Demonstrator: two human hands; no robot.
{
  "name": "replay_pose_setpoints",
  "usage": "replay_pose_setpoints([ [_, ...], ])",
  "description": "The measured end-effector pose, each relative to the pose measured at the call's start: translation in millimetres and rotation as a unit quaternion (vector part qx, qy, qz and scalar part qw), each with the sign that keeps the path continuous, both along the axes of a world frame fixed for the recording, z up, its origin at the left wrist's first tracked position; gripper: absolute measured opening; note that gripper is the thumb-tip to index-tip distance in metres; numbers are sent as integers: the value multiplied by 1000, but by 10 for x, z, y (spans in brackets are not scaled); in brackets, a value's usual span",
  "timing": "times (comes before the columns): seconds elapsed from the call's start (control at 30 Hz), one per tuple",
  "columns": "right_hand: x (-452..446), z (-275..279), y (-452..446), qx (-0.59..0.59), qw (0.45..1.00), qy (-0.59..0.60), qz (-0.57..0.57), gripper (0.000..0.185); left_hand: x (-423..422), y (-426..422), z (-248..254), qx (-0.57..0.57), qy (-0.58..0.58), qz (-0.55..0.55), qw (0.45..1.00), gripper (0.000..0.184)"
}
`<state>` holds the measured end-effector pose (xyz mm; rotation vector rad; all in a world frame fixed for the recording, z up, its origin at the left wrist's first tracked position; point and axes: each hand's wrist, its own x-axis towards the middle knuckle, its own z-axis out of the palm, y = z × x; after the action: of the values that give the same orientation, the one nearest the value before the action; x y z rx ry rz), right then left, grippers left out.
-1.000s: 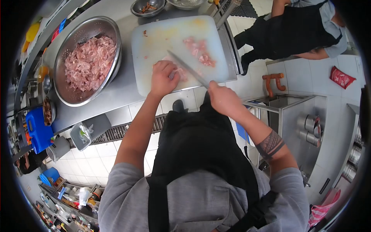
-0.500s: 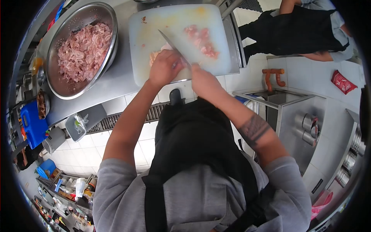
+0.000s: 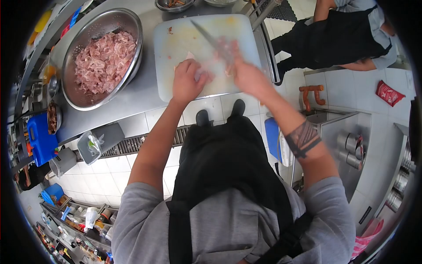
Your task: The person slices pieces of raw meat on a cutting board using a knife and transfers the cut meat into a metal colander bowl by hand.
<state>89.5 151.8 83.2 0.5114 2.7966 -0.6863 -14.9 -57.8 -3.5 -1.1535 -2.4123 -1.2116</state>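
My right hand (image 3: pixel 252 79) is closed round the handle of a knife (image 3: pixel 206 34), whose blade slants up and left over the cutting board (image 3: pixel 173 44). The hand and lower blade are blurred by motion. On the board's near left part, my left hand (image 3: pixel 190 82) has its fingers curled down on a piece of raw meat (image 3: pixel 190 56), mostly hidden under them. Cut pink meat pieces (image 3: pixel 227 45) lie beside and partly behind the blade, to the right of my left hand.
Left of the board, a large perforated metal bowl (image 3: pixel 136 61) holds a heap of raw meat strips. Smaller bowls (image 3: pixel 175 6) stand behind the board. A grey bin (image 3: pixel 110 137) sits below the counter edge. Another person in a black apron (image 3: pixel 338 39) is at the right.
My right hand has moved right with the knife, away from my left hand and towards the cut pieces. My left hand still rests on the meat. The view has shifted slightly.
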Motion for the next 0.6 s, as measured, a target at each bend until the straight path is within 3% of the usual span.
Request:
replay_pose_setpoints([
  [0.2, 396, -33, -317, -18, 994, -111, 0, 27, -25, 20, -119, -12, 24, -13, 1000, 24],
  [0.47, 1170, 278, 49, 18, 990, -134, 44, 19, -37, 62, -111, -48, 18, 16, 999, 23],
  [0.6, 1058, 96, 245, 59, 991, -111, 34, 17, -59, 36, -134, -34, 15, 4, 999, 25],
])
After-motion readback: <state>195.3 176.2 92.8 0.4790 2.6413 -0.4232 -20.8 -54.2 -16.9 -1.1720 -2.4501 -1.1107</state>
